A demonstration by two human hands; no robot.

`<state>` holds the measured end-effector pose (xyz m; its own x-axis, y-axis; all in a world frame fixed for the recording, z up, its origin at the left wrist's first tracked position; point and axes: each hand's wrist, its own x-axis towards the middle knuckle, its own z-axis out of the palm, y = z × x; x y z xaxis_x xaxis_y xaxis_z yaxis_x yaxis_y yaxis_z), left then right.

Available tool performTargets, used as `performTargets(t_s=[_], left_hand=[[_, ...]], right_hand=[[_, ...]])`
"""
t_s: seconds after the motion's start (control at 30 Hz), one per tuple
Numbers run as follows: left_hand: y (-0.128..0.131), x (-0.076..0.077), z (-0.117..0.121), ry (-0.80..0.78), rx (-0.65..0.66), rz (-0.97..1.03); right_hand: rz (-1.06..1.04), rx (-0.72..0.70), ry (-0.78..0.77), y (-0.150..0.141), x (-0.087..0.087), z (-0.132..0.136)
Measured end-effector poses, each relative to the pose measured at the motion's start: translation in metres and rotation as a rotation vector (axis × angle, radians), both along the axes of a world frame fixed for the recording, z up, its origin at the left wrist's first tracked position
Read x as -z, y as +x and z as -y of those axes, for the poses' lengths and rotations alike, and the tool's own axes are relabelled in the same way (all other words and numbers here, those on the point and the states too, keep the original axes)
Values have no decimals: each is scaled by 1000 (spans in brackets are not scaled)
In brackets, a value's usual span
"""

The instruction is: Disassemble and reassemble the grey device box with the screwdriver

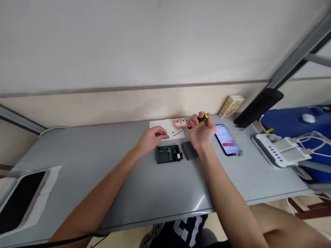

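Grey desk [98, 146] against a pale wall [124, 52]: the right hand [203, 131] grips a screwdriver [202, 119], shaft slanting over a white sheet [159, 125]; the left hand [151, 140] bunches its fingers there, whether around anything I cannot tell. Nearer the body, a dark casing [164, 160] seems already opened, its green circuit board [168, 151] exposed, neither lifted out nor covered; a flat grey piece [189, 151] lies just beside

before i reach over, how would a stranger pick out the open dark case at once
Find the grey table, then the white sheet at its far edge, by the wall. Just nearer than the sheet lies the open dark case. Unlike the plain dark grey slab to its right, it shows a green circuit board.
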<state>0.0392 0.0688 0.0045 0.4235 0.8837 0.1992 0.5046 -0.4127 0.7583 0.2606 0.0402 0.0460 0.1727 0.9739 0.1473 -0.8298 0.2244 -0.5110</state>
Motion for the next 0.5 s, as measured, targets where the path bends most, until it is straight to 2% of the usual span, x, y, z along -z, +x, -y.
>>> performTargets(t_s=[0.1,0.2,0.33,0.5], left_hand=[[25,-3,-28,60,96,-108],[41,0,-41,85,133,-146],[44,5,-37,91,200,-175],[37,2,-30,64,234,-177]], right_hand=[[2,83,-6,21,5,-5],[18,150,-37,34,10,-8],[15,159,-37,39,11,-9],[37,157,-19,37,8,-9]])
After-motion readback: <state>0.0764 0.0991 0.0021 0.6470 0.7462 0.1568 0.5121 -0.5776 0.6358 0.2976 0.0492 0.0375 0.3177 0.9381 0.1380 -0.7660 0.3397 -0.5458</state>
